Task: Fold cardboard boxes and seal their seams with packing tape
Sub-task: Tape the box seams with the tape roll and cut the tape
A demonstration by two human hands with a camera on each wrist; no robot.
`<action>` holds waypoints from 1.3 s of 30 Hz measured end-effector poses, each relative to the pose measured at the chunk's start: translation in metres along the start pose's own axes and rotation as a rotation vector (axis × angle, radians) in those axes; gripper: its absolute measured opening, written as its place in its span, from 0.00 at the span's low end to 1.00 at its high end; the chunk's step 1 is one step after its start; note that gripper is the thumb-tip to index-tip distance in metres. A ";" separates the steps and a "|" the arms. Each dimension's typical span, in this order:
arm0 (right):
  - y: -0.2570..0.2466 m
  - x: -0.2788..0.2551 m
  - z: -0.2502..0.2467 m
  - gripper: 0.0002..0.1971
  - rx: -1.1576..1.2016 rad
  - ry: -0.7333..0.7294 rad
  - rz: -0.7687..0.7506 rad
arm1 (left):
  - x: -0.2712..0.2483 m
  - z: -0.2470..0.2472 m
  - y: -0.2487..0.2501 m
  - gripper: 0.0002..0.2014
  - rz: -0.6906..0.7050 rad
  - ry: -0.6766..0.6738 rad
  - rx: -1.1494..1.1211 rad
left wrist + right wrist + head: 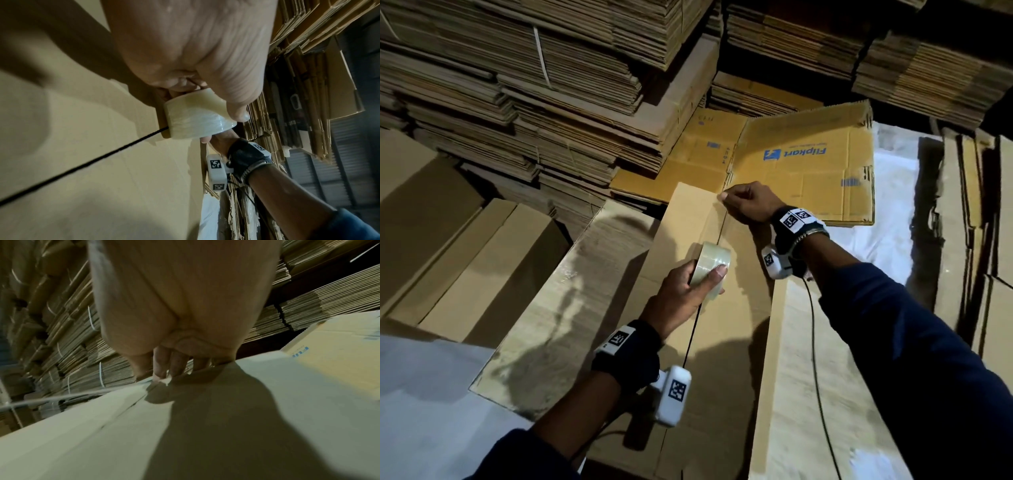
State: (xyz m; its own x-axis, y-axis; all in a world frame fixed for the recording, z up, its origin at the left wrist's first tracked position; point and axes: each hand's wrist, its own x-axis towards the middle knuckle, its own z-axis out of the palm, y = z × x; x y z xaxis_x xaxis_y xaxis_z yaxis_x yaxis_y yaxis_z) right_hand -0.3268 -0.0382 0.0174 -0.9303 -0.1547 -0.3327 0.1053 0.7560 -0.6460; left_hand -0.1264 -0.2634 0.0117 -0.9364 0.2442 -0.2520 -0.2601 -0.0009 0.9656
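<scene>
Cardboard box lies flat, seam up: right hand pinches the tape end at its far edge, left hand grips the tape roll mid-seam; next, probably draw the roll nearer along the seam.

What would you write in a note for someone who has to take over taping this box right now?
Left hand: grips the tape roll over the middle of the box.
Right hand: fingertips press down at the far end of the seam, apparently pinning the tape's end; the wrist views do not show the tape there clearly.
Done: flaps folded shut, tape started at the far edge.
Left: the near part of the seam is still a bare dark gap. Probably pull the roll toward you along it, press down, cut.
</scene>
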 end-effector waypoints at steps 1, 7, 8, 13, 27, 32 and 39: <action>0.003 -0.004 0.001 0.23 -0.063 -0.018 -0.015 | -0.001 0.002 0.000 0.15 0.002 0.006 -0.009; 0.013 -0.005 0.016 0.23 -0.355 -0.102 -0.018 | -0.010 0.013 0.013 0.15 0.026 0.094 0.062; 0.009 -0.005 0.017 0.22 -0.388 -0.104 -0.005 | -0.012 0.013 0.015 0.15 0.012 0.097 0.071; 0.002 -0.006 0.016 0.23 -0.499 -0.120 0.001 | -0.028 0.008 0.013 0.17 -0.031 0.081 0.134; -0.017 -0.010 0.027 0.34 -0.497 -0.016 0.143 | -0.037 0.010 0.008 0.18 -0.022 0.046 0.005; -0.012 -0.013 0.037 0.35 -0.607 0.027 0.119 | -0.045 0.008 -0.005 0.17 -0.008 0.016 -0.080; 0.002 -0.033 0.058 0.50 -0.838 0.038 0.022 | -0.041 0.000 -0.007 0.14 -0.014 -0.025 -0.075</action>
State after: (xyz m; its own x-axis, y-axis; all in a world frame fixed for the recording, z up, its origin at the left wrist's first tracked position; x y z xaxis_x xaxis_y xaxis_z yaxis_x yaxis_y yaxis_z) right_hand -0.2760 -0.0686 -0.0125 -0.9438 -0.1240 -0.3064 -0.1582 0.9833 0.0895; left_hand -0.0864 -0.2735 0.0153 -0.9268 0.2686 -0.2625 -0.2907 -0.0702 0.9542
